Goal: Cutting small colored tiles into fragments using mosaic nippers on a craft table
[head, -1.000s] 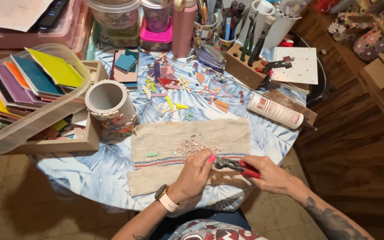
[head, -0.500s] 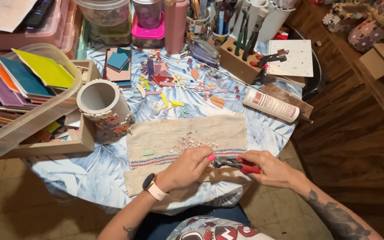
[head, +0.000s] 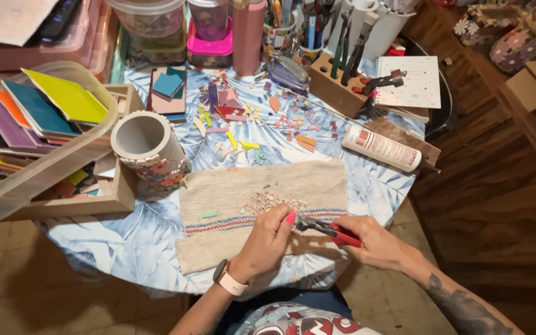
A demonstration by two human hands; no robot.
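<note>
My left hand (head: 267, 241) pinches a small piece at the jaws of red-handled nippers (head: 330, 230), over the near edge of a beige woven cloth (head: 237, 198). The piece itself is too small to make out. My right hand (head: 373, 242) is closed around the nippers' red handles. A little heap of pale chips (head: 271, 201) lies on the cloth just beyond my fingers. One small green piece (head: 209, 214) sits to the left on the cloth.
A mosaic-covered white pot (head: 150, 152) stands left of the cloth. A clear bin of coloured tiles (head: 29, 118) and a wooden tray (head: 94, 198) fill the left. Loose tile bits (head: 249, 118), a white glue tube (head: 383, 149), a tool holder (head: 336, 87) and a notebook (head: 414, 80) lie behind.
Both hands have stayed at the cloth's near edge with the nippers. Only the camera view has shifted slightly.
</note>
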